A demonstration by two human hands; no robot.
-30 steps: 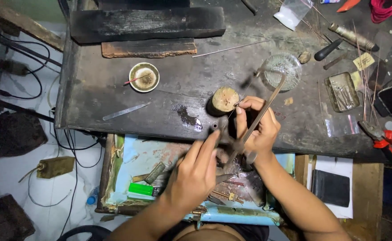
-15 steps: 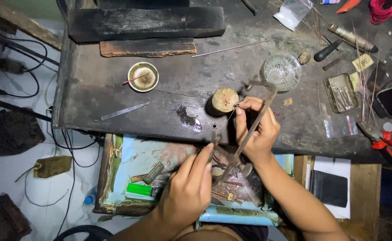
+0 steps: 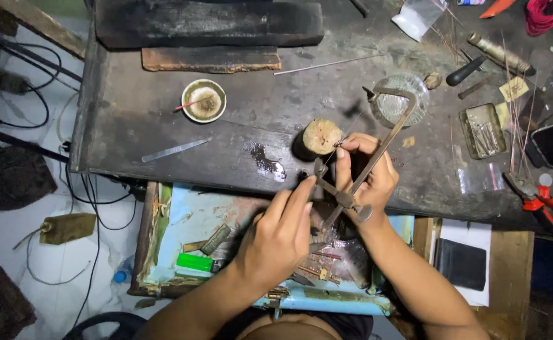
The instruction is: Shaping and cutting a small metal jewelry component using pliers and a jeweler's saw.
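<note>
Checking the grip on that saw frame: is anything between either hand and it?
Nothing visible. The right hand already grips the saw frame, and the left hand touches its lower end.

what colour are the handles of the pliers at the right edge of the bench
Red, on the pliers; seen in the head view.

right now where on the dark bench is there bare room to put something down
The widest bare patch lies between the small round dish, the flat metal strip and the bench's left edge. A narrower one runs between the thin rod and the wooden stump. It is crowded around both hands and the right side by the tin and pliers.
</note>
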